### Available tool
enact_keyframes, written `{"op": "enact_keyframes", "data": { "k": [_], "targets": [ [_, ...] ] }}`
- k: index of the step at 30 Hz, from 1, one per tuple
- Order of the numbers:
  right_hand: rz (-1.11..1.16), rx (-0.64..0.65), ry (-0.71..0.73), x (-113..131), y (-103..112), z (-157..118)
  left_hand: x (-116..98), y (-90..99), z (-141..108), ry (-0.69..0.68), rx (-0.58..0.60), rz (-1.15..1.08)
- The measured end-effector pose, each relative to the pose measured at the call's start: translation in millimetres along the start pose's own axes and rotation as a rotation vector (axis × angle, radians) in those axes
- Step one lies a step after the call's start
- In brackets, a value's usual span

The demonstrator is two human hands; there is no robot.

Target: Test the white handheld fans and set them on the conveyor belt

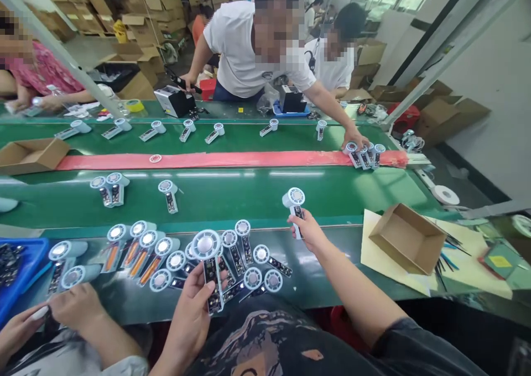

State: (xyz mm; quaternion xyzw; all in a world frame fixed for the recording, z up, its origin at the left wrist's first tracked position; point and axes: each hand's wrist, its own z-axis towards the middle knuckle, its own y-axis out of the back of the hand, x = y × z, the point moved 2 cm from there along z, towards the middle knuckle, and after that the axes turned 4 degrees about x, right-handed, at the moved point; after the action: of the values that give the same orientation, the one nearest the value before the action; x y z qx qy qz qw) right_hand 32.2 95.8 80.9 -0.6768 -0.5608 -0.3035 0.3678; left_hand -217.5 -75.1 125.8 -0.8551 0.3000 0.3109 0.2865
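Observation:
My left hand (193,304) is closed around a light-blue handheld fan (206,244) with a round grille; the circuit board in its open handle faces me. Out to the right, my right hand (310,232) grips the handle of a second light-blue fan (295,197), over the near edge of the green belt. Behind and beside my left hand lies a group of similar fan units (243,228), several with boards showing. Other fans (150,239), with orange parts in their handles, lie left of that group.
A co-worker's hand (354,137) touches fans at the far right of the pink strip (249,159). Another person's hands (77,307) are at lower left, near a blue tray (39,249). An open cardboard box (406,238) sits at right. Fans (168,188) lie on the belt.

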Motion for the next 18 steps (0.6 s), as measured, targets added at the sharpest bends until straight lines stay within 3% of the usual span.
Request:
{"op": "enact_keyframes", "data": {
  "k": [5, 10, 15, 18],
  "targets": [
    [-0.171, -0.084, -0.026, 22, 14, 96, 25, 3.0, -2, -0.061, -0.158, -0.017],
    [-0.435, -0.143, 0.008, 50, 0, 180, 61, 5.5, -17, -0.119, -0.342, -0.095],
    [-0.815, -0.191, 0.116, 79, -27, 235, 104, 26.0, -33, -0.146, -0.481, -0.212],
    [-0.986, -0.198, 0.232, 90, -32, 261, 135, 41.4, -40, -0.146, -0.494, -0.287]
  ]
}}
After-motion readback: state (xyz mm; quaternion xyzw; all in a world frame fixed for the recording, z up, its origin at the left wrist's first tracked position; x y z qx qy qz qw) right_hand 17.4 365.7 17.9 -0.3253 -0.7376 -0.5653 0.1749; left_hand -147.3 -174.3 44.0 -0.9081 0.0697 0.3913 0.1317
